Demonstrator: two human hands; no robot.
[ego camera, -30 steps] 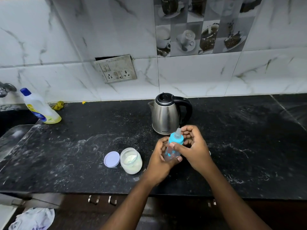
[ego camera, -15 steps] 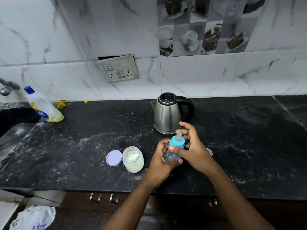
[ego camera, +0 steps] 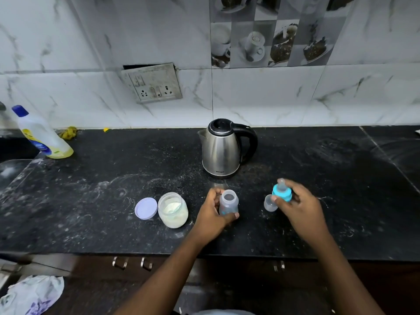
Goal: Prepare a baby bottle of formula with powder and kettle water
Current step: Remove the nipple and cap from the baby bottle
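A dusty black counter [ego camera: 318, 212] is running under marble tiles [ego camera: 261, 98], with the kettle [ego camera: 221, 151] standing behind. The left hand [ego camera: 211, 220] is gripping the open bottle [ego camera: 228, 202] upright near the jar [ego camera: 173, 210]; the right hand [ego camera: 300, 205], apart, is holding the blue teat [ego camera: 281, 193].

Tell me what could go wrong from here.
The bottle has a narrow mouth, so powder from the open jar may spill. The teat ring in the right hand may pick up grit if set on the dusty counter. Water from the kettle could scald the left hand gripping the bottle.
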